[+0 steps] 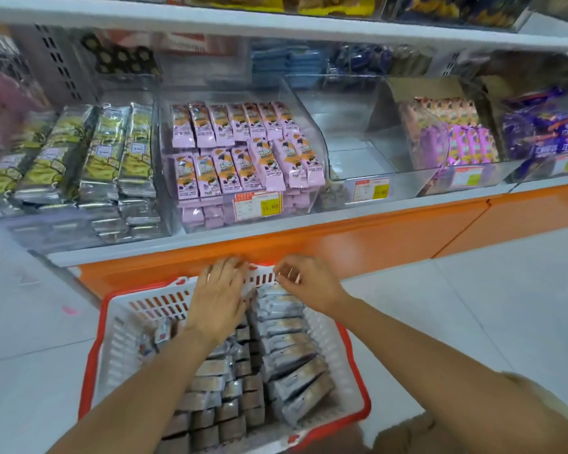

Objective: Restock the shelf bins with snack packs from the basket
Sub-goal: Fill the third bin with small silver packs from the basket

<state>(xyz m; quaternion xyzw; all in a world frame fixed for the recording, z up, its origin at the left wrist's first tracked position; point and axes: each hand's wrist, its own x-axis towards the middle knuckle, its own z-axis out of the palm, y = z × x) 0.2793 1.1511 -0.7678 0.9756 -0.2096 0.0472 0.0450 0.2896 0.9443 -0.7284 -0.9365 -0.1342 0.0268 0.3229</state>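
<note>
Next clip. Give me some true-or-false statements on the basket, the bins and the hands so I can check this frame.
1. The basket has a red rim and white slotted walls. True.
2. The lilac packs lie loose on the floor. False: they stand in rows in a clear shelf bin.
3. The left hand reaches over the basket's far end with its fingers straight. True.
4. The packs in the basket are lilac. False: they are silver-grey.
5. The basket stands on the shelf. False: it sits below it, in front of the orange base.
</note>
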